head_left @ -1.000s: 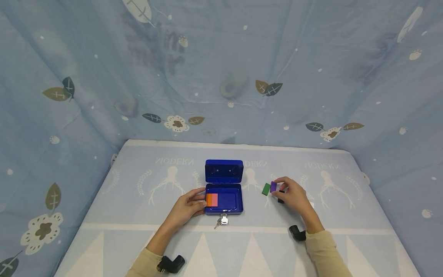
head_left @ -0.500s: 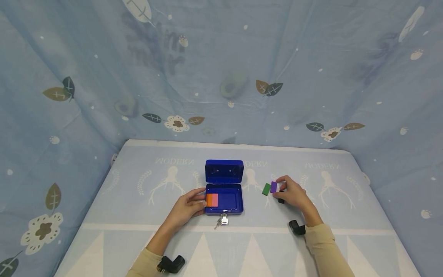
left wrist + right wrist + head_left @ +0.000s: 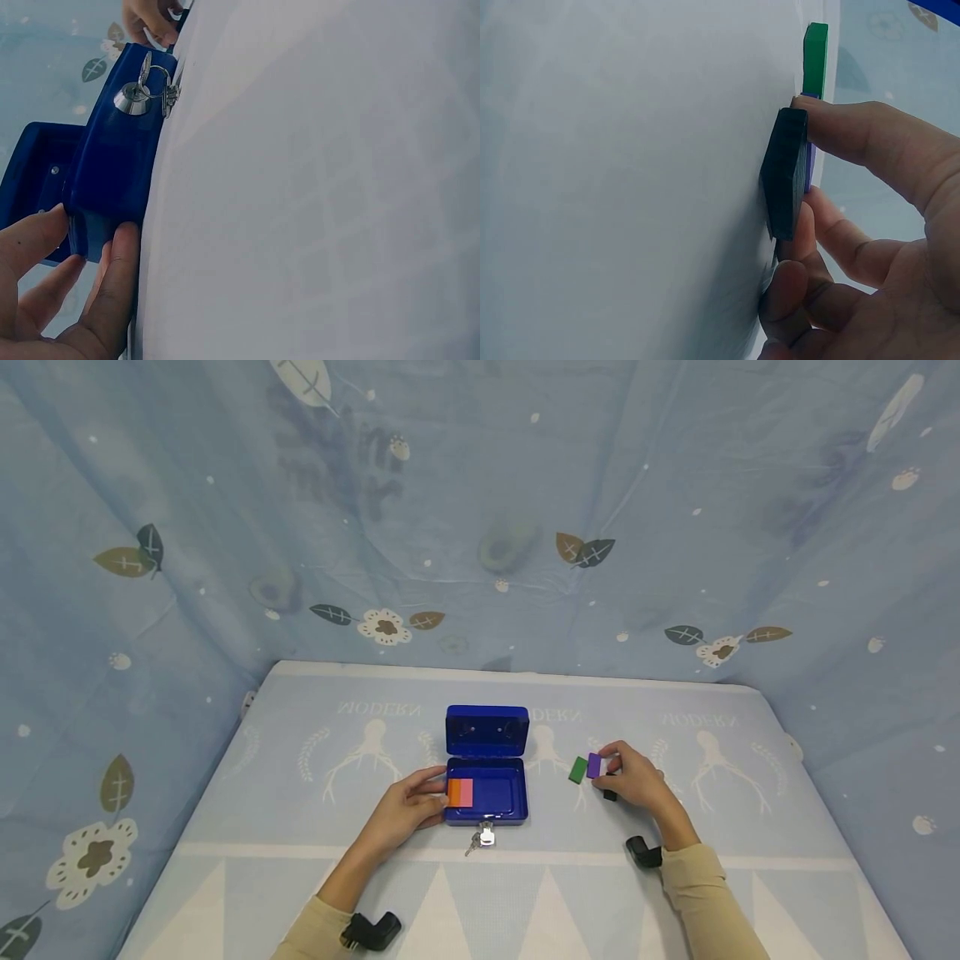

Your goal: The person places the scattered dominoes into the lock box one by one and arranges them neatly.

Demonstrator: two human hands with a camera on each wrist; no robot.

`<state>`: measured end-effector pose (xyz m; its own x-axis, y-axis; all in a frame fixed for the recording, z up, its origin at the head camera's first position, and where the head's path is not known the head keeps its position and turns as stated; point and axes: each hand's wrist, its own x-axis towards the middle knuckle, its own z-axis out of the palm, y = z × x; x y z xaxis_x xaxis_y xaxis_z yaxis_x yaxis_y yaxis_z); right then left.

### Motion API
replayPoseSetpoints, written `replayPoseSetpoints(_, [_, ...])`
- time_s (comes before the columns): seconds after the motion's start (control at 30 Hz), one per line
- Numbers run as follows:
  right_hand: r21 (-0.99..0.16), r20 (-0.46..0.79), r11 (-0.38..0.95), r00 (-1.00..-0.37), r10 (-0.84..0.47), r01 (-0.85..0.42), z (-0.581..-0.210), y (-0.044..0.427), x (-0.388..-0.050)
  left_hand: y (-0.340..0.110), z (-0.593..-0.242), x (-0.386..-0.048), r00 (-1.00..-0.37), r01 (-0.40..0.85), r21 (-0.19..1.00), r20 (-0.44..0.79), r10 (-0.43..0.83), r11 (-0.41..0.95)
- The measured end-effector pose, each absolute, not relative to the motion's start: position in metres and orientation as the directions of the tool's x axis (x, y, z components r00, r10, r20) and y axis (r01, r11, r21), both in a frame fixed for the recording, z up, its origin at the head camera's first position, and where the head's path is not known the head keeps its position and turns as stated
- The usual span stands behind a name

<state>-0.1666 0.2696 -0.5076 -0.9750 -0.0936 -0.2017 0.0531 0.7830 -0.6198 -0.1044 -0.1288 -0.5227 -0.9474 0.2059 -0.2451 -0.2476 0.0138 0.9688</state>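
A small blue cash box (image 3: 512, 792) stands on the table with its lid (image 3: 486, 731) raised. Inside, at its left end, lie an orange block (image 3: 453, 793) and a pink block (image 3: 467, 793). My left hand (image 3: 407, 808) holds the box's left side, thumb at the rim and fingers against the outer wall (image 3: 124, 169). To the right of the box, my right hand (image 3: 636, 778) pinches a purple block (image 3: 593, 766) between thumb and fingers. A green block (image 3: 577, 769) lies just left of it. Under the hand sits a black block (image 3: 786, 172), partly hidden in the head view.
Keys (image 3: 169, 97) on a ring hang from the lock (image 3: 132, 99) at the box's front. Each wrist wears a black camera mount, such as the right one (image 3: 643, 852). A patterned blue curtain (image 3: 480, 527) closes off the table's back and sides.
My right hand has shifted very slightly to the right, with the purple block still between its fingers. The left hand and the box have stayed in place.
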Motion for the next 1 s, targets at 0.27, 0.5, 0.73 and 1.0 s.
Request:
replayPoseSetpoints(0.27, [-0.621,-0.192,0.782,-0.978,-0.083,0.056,-0.505,0.27,-0.164,-0.129,-0.523,-0.106,-0.947,-0.247,0.969,-0.246,0.207,0.018])
replayPoseSetpoints(0.5, [-0.635,-0.168,0.772,-0.981,-0.092,0.036,-0.499,0.269,-0.161,-0.128,-0.522,-0.106,-0.948,-0.25,0.968,-0.251,0.195,0.026])
replayPoseSetpoints(0.73, [-0.678,-0.136,0.735,-0.984,-0.118,0.006,-0.494,0.263,-0.157,-0.129,-0.521,-0.105,-0.948,-0.252,0.967,-0.253,0.193,0.026])
replayPoseSetpoints(1.0, [-0.737,-0.113,0.676,-0.984,-0.135,-0.008,-0.492,0.252,-0.151,-0.128,-0.522,-0.104,-0.948,-0.255,0.967,-0.255,0.193,0.026])
